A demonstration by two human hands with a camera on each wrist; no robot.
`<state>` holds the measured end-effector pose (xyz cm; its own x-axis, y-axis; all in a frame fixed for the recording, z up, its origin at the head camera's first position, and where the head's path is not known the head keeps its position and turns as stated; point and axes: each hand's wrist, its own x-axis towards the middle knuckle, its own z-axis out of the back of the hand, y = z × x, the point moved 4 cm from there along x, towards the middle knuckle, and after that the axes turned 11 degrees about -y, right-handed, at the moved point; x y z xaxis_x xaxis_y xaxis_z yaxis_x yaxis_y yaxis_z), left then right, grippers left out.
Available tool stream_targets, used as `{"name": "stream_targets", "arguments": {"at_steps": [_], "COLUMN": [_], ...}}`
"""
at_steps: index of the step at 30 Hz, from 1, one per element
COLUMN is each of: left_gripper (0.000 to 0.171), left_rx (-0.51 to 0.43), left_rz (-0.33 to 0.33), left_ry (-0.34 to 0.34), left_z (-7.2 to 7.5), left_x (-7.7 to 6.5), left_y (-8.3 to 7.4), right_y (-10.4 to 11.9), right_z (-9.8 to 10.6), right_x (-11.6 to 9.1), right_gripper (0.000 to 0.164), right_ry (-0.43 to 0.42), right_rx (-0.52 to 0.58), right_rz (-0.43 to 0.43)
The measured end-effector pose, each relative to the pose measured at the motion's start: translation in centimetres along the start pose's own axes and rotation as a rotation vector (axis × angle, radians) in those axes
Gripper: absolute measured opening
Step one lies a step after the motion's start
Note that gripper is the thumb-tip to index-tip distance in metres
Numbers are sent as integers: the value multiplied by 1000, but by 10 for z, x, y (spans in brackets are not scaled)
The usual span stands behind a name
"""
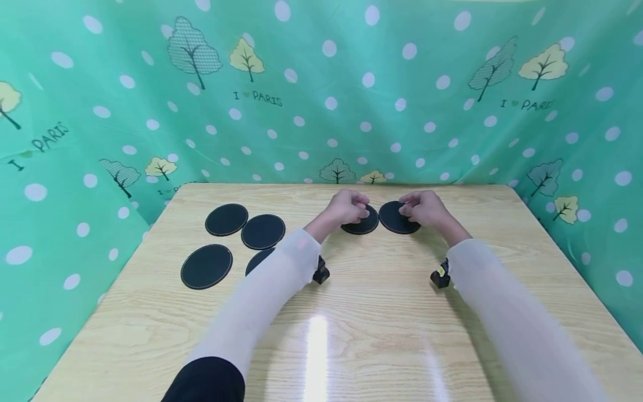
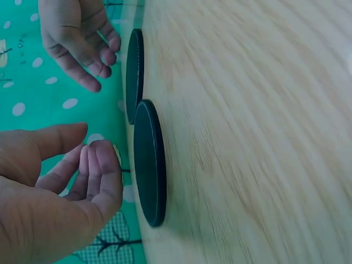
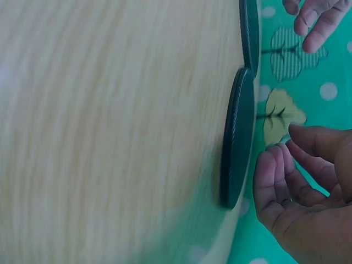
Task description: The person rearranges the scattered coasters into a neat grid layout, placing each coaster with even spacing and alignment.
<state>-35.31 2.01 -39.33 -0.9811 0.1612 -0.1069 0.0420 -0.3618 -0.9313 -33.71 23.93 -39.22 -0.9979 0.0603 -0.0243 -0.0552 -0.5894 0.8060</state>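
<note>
Two round black coasters with stitched rims lie side by side at the far edge of the table, rims meeting. My left hand (image 1: 349, 206) hovers over the left coaster (image 1: 365, 225), covering part of it in the head view. Over the right coaster (image 1: 393, 218) is my right hand (image 1: 424, 207). Seen from the left wrist, the left hand's loosely bent fingers (image 2: 102, 176) hold nothing and stand just above the coaster (image 2: 148, 165). The right wrist view likewise has the right fingers (image 3: 269, 181) relaxed, thumb apart, close above their coaster (image 3: 239, 143).
On the left of the wooden table (image 1: 382, 312) lie several more black coasters, including a back one (image 1: 226, 219) and a front one (image 1: 206, 266). The left sleeve (image 1: 271, 285) partly hides another coaster (image 1: 256, 261). A green polka-dot curtain (image 1: 351, 100) hangs behind and at the sides.
</note>
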Motion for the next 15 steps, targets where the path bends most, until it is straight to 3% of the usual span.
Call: {"name": "stream_targets", "arguments": {"at_steps": [11, 15], "left_gripper": [36, 37], "left_rx": [128, 209], "left_rz": [-81, -97], "left_ry": [32, 14], "left_z": [49, 67], "left_x": [-33, -43], "left_y": [15, 20], "right_y": [31, 45], "right_z": [-36, -49], "right_x": [-11, -19], "right_gripper": [37, 39], "right_ry": [100, 152], "right_rx": [-36, -43], "right_rz": [173, 191]}}
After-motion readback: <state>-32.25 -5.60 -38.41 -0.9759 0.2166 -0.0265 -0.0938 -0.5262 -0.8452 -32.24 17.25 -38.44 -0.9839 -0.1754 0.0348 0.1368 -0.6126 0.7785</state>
